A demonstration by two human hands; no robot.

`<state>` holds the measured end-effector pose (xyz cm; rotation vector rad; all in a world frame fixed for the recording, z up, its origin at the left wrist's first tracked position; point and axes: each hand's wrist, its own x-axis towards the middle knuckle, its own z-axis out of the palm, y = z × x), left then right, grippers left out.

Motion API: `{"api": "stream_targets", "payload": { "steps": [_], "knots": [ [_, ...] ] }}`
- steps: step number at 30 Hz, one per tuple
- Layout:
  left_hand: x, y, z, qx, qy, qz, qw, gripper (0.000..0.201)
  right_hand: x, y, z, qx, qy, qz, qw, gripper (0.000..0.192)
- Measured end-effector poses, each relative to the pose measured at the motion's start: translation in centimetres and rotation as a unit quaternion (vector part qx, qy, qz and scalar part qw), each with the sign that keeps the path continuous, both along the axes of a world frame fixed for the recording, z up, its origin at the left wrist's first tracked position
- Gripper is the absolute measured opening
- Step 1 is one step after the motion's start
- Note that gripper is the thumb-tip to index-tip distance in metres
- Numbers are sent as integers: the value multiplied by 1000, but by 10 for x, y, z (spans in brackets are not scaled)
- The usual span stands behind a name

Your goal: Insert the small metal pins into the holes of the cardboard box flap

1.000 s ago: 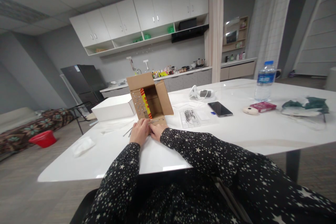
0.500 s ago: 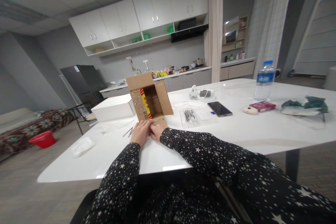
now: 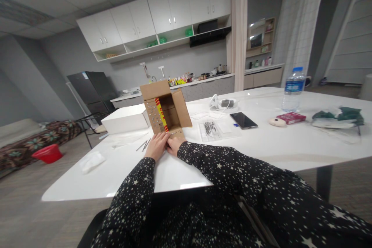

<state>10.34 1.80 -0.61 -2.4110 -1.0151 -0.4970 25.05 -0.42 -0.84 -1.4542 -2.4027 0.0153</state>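
Note:
An open cardboard box (image 3: 170,110) lies on its side on the white table (image 3: 261,145), its mouth facing me, with a red and yellow strip inside. Small metal pins stud its left flap and its bottom flap (image 3: 178,133). My left hand (image 3: 157,145) rests with its fingers on the near edge of the bottom flap. My right hand (image 3: 173,145) is pressed against it, fingers curled at the same flap edge. Whatever the right fingers pinch is too small to see. Both sleeves are black with white stars.
A white box (image 3: 126,120) stands left of the cardboard box, with loose nails (image 3: 144,145) in front. To the right lie a clear bag of screws (image 3: 210,128), a phone (image 3: 243,120), a water bottle (image 3: 293,90), a red packet (image 3: 291,117) and green cloth (image 3: 338,116). A white cloth (image 3: 92,161) lies near left.
My left hand's fingers have slid a little forward and right onto the bottom flap. The box and my right hand stay where they were.

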Motion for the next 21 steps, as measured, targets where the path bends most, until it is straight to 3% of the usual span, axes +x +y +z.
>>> {"api": "stream_targets", "payload": {
  "steps": [21],
  "knots": [
    [7, 5, 6, 10, 52, 18, 998, 30, -1, 0, 1, -3, 7, -9, 1000, 38]
  ]
}}
